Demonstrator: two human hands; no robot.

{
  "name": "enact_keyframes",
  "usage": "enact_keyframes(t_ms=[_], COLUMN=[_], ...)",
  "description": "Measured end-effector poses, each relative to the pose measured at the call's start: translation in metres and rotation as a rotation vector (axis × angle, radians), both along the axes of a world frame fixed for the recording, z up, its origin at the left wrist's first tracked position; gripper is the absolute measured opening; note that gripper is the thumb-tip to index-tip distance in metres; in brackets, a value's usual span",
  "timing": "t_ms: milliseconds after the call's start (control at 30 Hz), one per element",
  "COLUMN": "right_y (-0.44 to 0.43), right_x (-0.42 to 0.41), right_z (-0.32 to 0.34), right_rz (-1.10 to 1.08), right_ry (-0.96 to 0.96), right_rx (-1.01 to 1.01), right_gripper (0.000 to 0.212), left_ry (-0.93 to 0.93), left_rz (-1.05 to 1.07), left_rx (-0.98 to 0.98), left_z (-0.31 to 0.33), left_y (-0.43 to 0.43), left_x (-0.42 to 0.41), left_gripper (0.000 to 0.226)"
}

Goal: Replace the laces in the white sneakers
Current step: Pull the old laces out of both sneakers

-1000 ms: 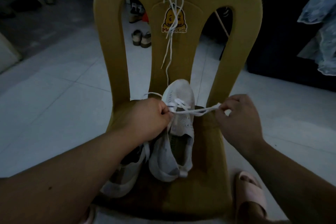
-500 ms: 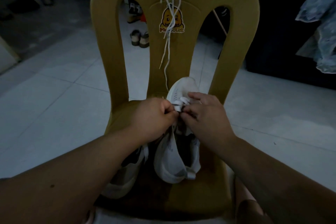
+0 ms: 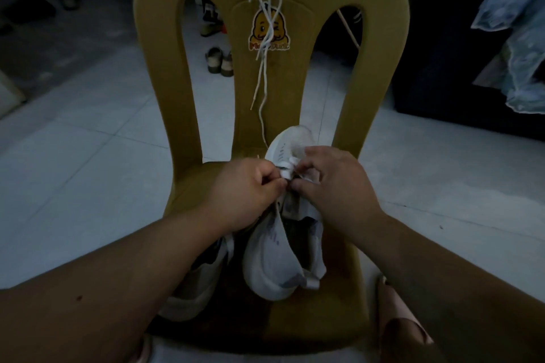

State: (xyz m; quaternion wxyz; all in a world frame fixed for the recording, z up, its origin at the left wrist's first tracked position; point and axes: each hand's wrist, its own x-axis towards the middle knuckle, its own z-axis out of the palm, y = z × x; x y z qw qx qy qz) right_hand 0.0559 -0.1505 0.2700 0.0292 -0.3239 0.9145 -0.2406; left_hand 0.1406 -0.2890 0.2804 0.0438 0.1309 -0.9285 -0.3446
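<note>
Pale floor tiles lie dim around a yellow plastic chair, whose seat carries both white sneakers. Toward the seat's left edge one sneaker lies half under the forearm, its eyelets hidden. Just right of it the left grip is curled tight, pinching the white lace where it crosses the forward eyelets of the middle sneaker, whose toe points at the backrest. Spare laces hang down the backrest above it. The right grip pinches the same lace from the other side, its fingertips nearly meeting the left's. Threading looks to be at the toe-end eyelets, early on. Next, the lace end wants feeding through the following hole and drawing even.
</note>
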Motion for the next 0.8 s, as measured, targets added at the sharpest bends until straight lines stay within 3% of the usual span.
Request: enact_keyframes(t_ms=[100, 333, 500, 600, 700, 800], right_y=[-0.002, 0.0, 0.0, 0.003, 0.015, 0.034], right_x=[0.006, 0.003, -0.002, 0.0, -0.003, -0.01], right_z=[0.004, 0.003, 0.003, 0.007, 0.011, 0.014], right_rz=[0.025, 0.126, 0.155, 0.18, 0.226, 0.137], right_ry=[0.018, 0.017, -0.091, -0.162, -0.153, -0.146], right_rx=[-0.089, 0.034, -0.055, -0.028, 0.037, 0.022], right_gripper=[0.007, 0.03, 0.003, 0.025, 0.03, 0.028], left_ry=[0.035, 0.036, 0.02, -0.008, -0.022, -0.007], left_rz=[0.016, 0.008, 0.004, 0.068, 0.178, 0.232], left_rx=[0.014, 0.035, -0.025, -0.038, -0.033, -0.018], left_z=[0.001, 0.0, -0.001, -0.002, -0.004, -0.006], left_y=[-0.001, -0.004, -0.001, -0.002, -0.015, -0.024], left_x=[-0.001, 0.0, 0.0, -0.001, -0.003, -0.002], left_gripper=[0.02, 0.023, 0.026, 0.025, 0.025, 0.029])
